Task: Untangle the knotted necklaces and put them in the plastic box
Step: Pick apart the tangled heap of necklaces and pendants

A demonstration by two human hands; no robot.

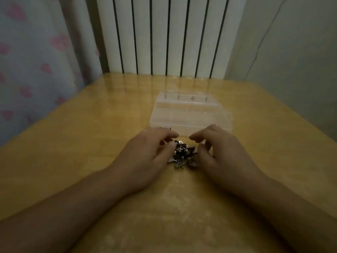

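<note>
The necklaces (183,155) lie in one clump just nearer us than the plastic box (191,115), between our left hand (145,154) and right hand (222,152) (both equally close, curled fingers touching the clump; grip unclear).

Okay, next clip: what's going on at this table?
A person is working on a tangled clump of necklaces lying on the wooden table. The left hand and right hand close in on it from either side, fingers curled at its edges. The clear plastic box sits just behind, with no necklace visible in it.
</note>
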